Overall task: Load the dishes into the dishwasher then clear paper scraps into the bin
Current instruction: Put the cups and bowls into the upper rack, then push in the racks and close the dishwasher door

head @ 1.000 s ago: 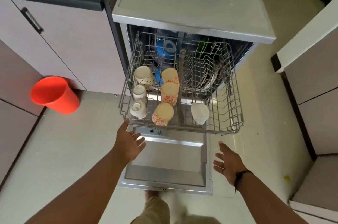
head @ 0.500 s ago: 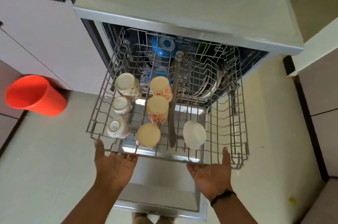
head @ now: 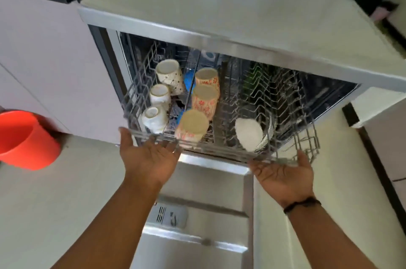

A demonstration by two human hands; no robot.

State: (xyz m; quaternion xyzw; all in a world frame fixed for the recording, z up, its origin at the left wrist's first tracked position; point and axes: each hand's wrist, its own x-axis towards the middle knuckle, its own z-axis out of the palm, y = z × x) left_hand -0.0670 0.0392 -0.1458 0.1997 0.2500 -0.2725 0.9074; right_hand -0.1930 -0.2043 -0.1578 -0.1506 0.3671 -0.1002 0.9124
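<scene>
- The grey wire upper rack (head: 292, 115) of the stainless-steel dishwasher (head: 219, 11) stood partly out of the tub, above the lowered steel door (head: 197, 244).
- Upside-down cups sat in the rack's left half: three cream ceramic cups (head: 160, 95) in the outer column, three red-flowered paper-like cups (head: 204, 99) beside them.
- A white round bowl (head: 249, 133) leaned on its edge near the rack's front, right of the centre divider.
- Blue plastic items (head: 189, 80) showed between the cup columns; what they were could not be told.
- The left hand (head: 149, 156) was held palm up, fingers nearly straight and spread, the fingertips at the rack's front rail below the cups and the thumb raised by the left corner.
- The right hand (head: 283, 174) mirrored it, palm up and flat, fingers pointing left along the front rail, thumb up by the right corner.
- Neither hand curled round the wire; whether the fingers actually touched the rail was blurred.
- Both forearms reached up from the bottom of the frame, a thin black wristband (head: 302, 204) circling the right wrist.
- An orange plastic bin (head: 24, 139) stood on the pale tiled floor (head: 66, 192), well left of the dishwasher, against the pale cabinet front (head: 44, 60).
</scene>
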